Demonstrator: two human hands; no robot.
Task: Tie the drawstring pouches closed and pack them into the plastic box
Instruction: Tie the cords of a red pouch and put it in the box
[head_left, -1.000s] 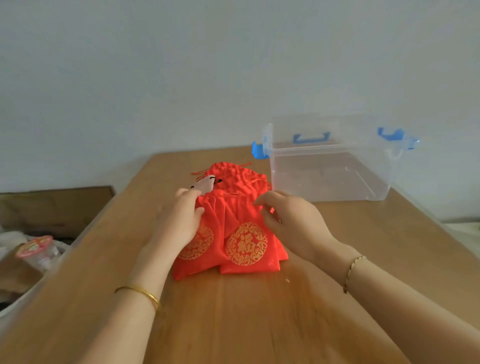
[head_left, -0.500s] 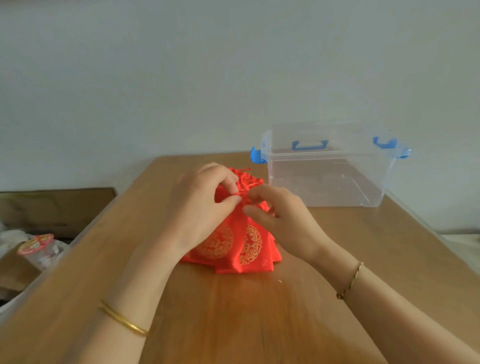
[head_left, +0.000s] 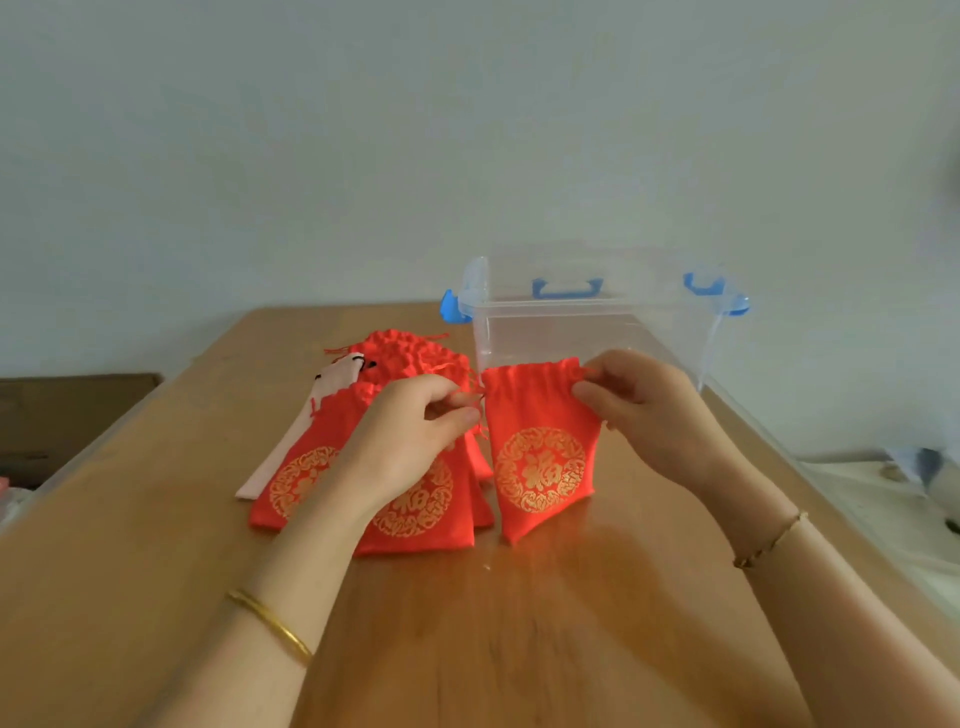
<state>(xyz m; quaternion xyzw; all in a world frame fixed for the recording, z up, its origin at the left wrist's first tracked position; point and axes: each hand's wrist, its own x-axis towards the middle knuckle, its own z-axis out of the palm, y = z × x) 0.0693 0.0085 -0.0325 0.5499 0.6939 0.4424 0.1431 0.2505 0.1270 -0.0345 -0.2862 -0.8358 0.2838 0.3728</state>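
The red drawstring pouch (head_left: 540, 457) is held upright between the two hands, in front of the plastic box (head_left: 587, 332) and just to the right of the other pouches. The left hand (head_left: 410, 441) pinches the thin red drawstring (head_left: 477, 397) at the pouch's top left corner between curled thumb and fingers, and the right hand (head_left: 639, 400) pinches the gathered top right corner. The pouch hangs below and between both grips, with its mouth still spread wide and lightly ruched; whether its bottom edge touches the table cannot be told. It is smooth, slightly shiny fabric, rectangular, printed with a round gold emblem (head_left: 540, 470). To its left a pile of red pouches (head_left: 410, 358) with the same gold print lies flat and overlapping on the wooden table (head_left: 519, 623), partly under the left hand, with a pale pink pouch (head_left: 291, 436) at the pile's left edge. The box is clear, rectangular and open-topped, with blue latches (head_left: 449, 306) at its ends and a blue handle (head_left: 566, 288) showing through it. A gold bangle (head_left: 270, 626) circles the left wrist and a fine chain bracelet (head_left: 769, 540) the right.
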